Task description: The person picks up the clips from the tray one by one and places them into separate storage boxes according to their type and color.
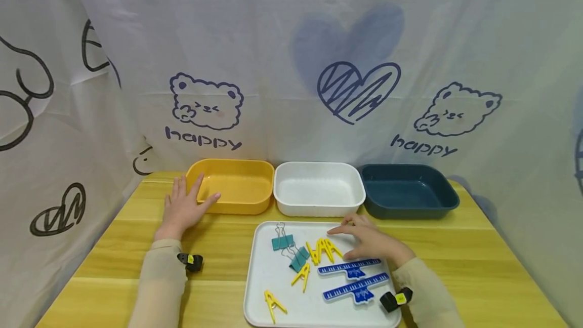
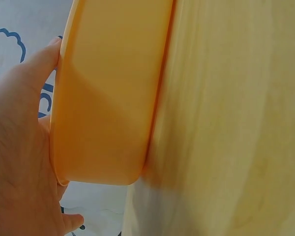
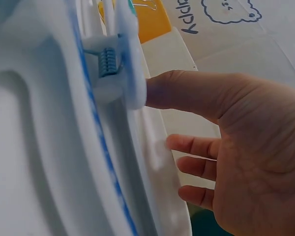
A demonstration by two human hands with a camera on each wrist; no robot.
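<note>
My left hand [image 1: 182,211] rests on the left end of a yellow bin [image 1: 238,208], fingers spread and fairly straight. In the left wrist view, the thumb lies along the rim of the bin [image 2: 108,98]. My right hand [image 1: 371,239] hovers over the far right part of a white tray [image 1: 273,277], thumb and index finger apart with nothing between them. Nearest to it are several yellow pegs [image 1: 323,251] and two blue piano-patterned clips [image 1: 357,290]. Two teal binder clips [image 1: 282,242] lie farther left, and two more yellow pegs [image 1: 273,305] lie closer to me.
A white bin [image 1: 319,209] and a dark blue bin [image 1: 410,211] stand in a row beside the yellow one, behind the tray. All sit on a wooden table [image 1: 218,267]. A printed curtain [image 1: 273,65] hangs directly behind the bins.
</note>
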